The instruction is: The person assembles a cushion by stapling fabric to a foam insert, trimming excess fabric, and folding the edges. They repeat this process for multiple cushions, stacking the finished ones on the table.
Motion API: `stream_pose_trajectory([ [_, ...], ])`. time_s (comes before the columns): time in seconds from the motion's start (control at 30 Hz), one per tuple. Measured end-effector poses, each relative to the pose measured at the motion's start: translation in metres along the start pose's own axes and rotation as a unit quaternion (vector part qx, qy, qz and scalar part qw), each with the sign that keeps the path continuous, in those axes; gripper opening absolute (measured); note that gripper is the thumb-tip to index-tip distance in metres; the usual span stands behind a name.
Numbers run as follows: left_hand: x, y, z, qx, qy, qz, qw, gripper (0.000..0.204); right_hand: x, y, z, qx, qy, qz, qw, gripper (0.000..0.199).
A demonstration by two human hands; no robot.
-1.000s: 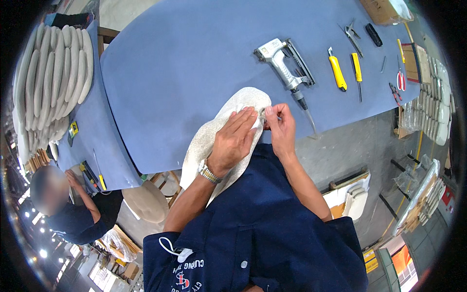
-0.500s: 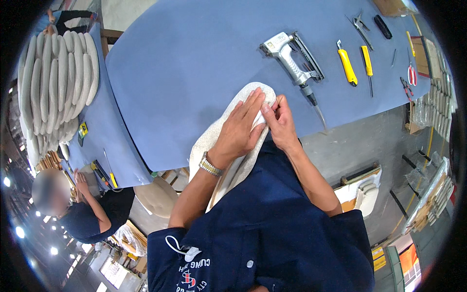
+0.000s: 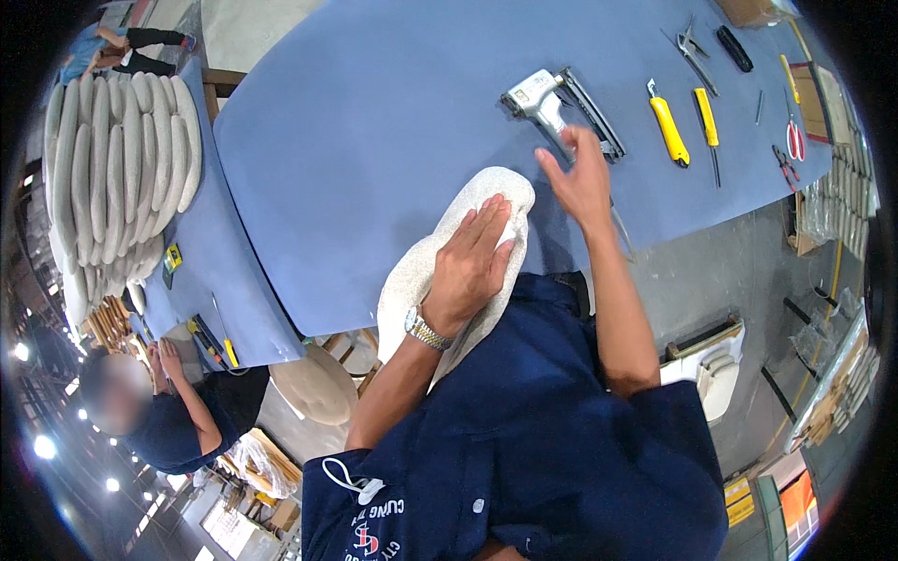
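A light-grey fabric-covered padded piece (image 3: 412,271), long with a rounded end, lies at the table's near edge against my body. My left hand (image 3: 472,257) rests on it with fingers stretched out, pressing it down near the rounded end. A metal watch circles that wrist. My right hand (image 3: 582,182) is off the piece, over the handle of a silver staple gun (image 3: 535,93). Its thumb stands apart from the fingers, which are slightly blurred and do not appear closed on the handle. The gun's hose runs partly hidden behind the right hand.
On the blue table (image 3: 374,122) lie a yellow cutter (image 3: 667,126), a yellow-handled screwdriver (image 3: 706,120), pliers (image 3: 694,61) and red-handled scissors (image 3: 795,142). Stacked grey padded pieces (image 3: 131,159) fill the left table, where a co-worker (image 3: 192,411) works. Another person stands farther back.
My right hand has left the edge of the padded piece and moved forward and right to the staple gun. The left hand stays on the piece, which has shifted slightly.
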State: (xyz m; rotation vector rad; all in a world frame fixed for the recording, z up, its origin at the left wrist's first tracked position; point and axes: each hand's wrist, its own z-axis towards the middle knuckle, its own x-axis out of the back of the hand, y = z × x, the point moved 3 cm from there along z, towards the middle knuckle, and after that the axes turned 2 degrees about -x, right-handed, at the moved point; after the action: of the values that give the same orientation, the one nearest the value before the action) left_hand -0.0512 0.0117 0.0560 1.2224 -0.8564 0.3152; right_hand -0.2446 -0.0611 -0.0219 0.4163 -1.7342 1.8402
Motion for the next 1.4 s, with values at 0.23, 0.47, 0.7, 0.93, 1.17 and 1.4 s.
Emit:
stream_pose_trajectory([
  [0.23,0.001,0.000,0.006,-0.002,0.027,-0.019,0.999,0.051,-0.042,0.053,0.048,0.031,-0.055,-0.243,0.968,0.060],
  [0.47,0.000,-0.005,-0.004,0.013,0.039,-0.037,0.998,0.052,0.057,-0.012,0.027,-0.130,-0.113,0.018,0.985,0.062],
  [0.7,0.002,-0.001,0.001,0.019,0.030,-0.036,0.999,0.053,0.101,-0.063,-0.077,-0.089,-0.172,0.262,0.946,0.065],
  [0.93,0.002,-0.004,0.003,0.016,0.027,-0.038,0.999,0.057,0.078,-0.068,-0.084,-0.040,-0.172,0.209,0.962,0.066],
  [1.17,0.007,-0.002,0.008,0.039,0.019,-0.043,0.998,0.051,0.077,-0.068,-0.082,-0.025,-0.181,0.179,0.967,0.066],
  [1.4,0.009,-0.005,0.010,0.037,0.024,-0.084,0.996,0.054,0.078,-0.074,-0.071,-0.052,-0.230,0.169,0.957,0.070],
])
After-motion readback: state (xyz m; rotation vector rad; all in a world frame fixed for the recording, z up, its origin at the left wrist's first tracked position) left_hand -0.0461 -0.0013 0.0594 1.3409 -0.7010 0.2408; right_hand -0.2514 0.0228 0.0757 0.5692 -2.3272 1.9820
